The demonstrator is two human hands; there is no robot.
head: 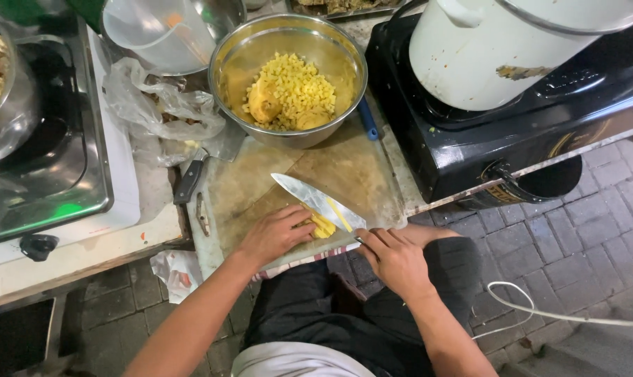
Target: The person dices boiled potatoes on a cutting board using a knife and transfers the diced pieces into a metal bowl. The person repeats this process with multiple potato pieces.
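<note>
Yellow potato piece lies on my wooden cutting board, pinned under the curled fingers of my left hand. My right hand is closed around the handle of the kitchen knife, blade resting against the piece. Just beyond the board stands a steel bowl of diced potato; a second knife lies left, beside a crumpled plastic bag. A black stove carries a white pot at right.
</note>
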